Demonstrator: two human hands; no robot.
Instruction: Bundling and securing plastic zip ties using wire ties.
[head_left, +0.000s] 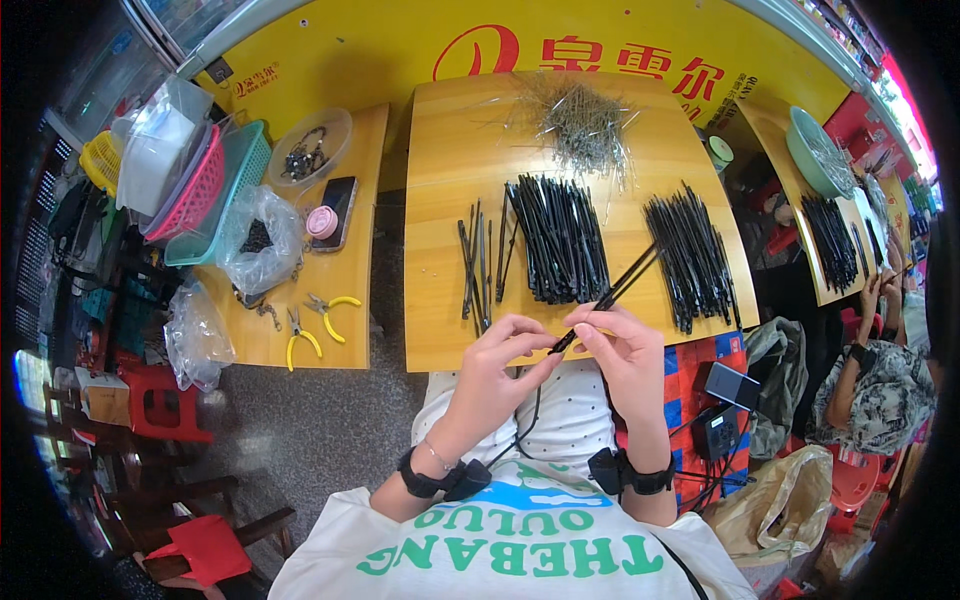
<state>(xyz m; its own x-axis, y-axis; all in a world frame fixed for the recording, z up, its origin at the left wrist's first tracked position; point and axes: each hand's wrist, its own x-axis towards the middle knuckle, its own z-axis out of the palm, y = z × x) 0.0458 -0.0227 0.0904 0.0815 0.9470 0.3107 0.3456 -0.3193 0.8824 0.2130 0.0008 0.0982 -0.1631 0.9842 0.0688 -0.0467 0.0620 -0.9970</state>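
Observation:
Above my lap, at the table's near edge, both hands are closed on slim black strips [630, 277] whose exact kind I cannot make out. My left hand [505, 362] pinches their lower end between thumb and fingertips. Close beside it, my right hand [622, 358] grips them higher up, and two long ends stick out toward the upper right. A thick bundle of similar black strips [562, 240] lies in front of my hands on the wooden table [440, 140]. Another bundle [690, 258] lies to its right, and several loose strips [478, 262] to its left.
Thin silvery wire-like pieces [585, 125] are heaped at the table's far side. A left side table holds yellow-handled pliers [333, 318], a phone [338, 213], a clear bowl [312, 145] and baskets [225, 190]. At right, a person [875, 390] sits by another table. A dark device [732, 386] lies near my right arm.

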